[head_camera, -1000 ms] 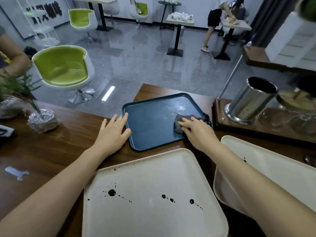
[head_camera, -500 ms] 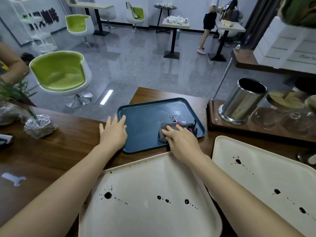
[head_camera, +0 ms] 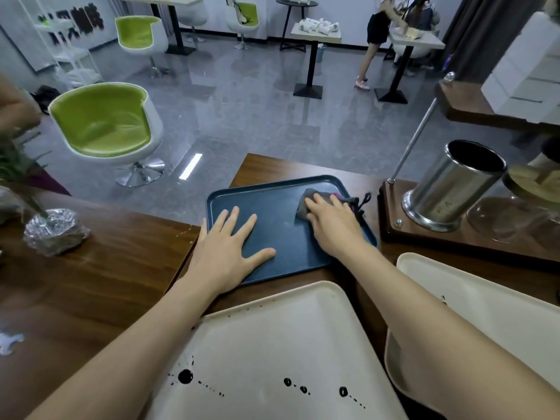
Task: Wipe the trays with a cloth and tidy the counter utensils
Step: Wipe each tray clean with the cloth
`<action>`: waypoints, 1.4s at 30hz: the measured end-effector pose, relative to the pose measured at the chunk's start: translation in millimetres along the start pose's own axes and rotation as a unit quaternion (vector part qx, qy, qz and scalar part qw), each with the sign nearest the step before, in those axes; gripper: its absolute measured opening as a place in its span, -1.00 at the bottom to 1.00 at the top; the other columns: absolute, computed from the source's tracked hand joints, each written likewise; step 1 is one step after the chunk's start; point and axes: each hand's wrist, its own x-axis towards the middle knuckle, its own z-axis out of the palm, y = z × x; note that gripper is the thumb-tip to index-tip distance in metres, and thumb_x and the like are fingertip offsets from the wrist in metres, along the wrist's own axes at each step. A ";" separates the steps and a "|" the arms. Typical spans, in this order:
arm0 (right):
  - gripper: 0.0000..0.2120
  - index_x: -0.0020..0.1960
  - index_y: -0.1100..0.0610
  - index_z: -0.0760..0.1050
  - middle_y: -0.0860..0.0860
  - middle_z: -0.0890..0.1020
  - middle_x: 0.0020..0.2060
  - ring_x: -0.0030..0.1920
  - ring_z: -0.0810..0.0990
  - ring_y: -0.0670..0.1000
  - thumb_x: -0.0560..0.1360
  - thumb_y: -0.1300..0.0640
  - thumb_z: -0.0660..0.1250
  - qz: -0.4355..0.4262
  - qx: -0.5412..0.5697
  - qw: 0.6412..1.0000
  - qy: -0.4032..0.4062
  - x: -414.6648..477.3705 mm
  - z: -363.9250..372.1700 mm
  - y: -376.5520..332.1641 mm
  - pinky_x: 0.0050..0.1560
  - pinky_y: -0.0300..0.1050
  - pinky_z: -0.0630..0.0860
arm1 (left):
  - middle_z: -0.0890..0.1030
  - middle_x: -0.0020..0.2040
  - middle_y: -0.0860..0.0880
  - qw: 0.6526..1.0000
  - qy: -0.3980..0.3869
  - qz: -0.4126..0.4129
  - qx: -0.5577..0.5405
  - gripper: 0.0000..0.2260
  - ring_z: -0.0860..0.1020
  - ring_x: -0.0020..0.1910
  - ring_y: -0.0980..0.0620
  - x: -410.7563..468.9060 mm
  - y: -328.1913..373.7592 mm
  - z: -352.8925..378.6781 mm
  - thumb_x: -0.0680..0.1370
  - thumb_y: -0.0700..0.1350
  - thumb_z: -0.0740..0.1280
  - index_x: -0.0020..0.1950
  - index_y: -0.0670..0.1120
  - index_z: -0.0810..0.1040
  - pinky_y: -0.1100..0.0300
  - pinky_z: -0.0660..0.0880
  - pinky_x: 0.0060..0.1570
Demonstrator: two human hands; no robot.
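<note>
Fingers [head_camera: 315,205] of our right hand [head_camera: 333,228] lie nearly straight and close together, pressing flat on the grey cloth [head_camera: 304,204]. We cannot see whether the thumb is tucked round its edge. The cloth is bunched directly under these fingertips, with a dark looped cord trailing out just to their right. It sits in the far right corner of the blue tray [head_camera: 266,185].

Our left hand [head_camera: 227,253] rests on the same tray with its fingers [head_camera: 234,218] spread wide and holding nothing, the palm over the near left rim to pin the tray to the wooden counter [head_camera: 106,283].

From the right fingers, the bare tray floor opens to the left and back towards the wrist. The tray's long axis runs left to right across them, slightly skewed. We judge the next stroke is a sweep leftwards along that axis. It would meet the left thumb before the rim, so the bracing hand may have to shift.

Behind both wrists lies the near cream tray [head_camera: 272,328], with black spots [head_camera: 185,375] well back between our forearms. A second cream tray [head_camera: 485,298] shows under the right forearm. The right hand has the cloth and is the nearer one for both. The steel canister [head_camera: 454,189] stands to the right of the right fingers, apart from the cloth.
</note>
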 end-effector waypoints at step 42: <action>-0.60 0.50 -0.05 0.36 -0.06 0.26 0.56 0.57 0.14 0.18 0.69 0.11 0.06 -0.011 0.053 0.998 0.007 47.2 3.3 -13.3 0.54 0.11 0.03 | -0.21 0.67 -0.14 0.982 0.069 -0.103 -0.142 0.10 -0.20 0.65 -0.08 -9.9 -17.1 -0.7 0.45 0.54 0.13 0.67 -0.18 -0.19 -0.03 -0.10 0.62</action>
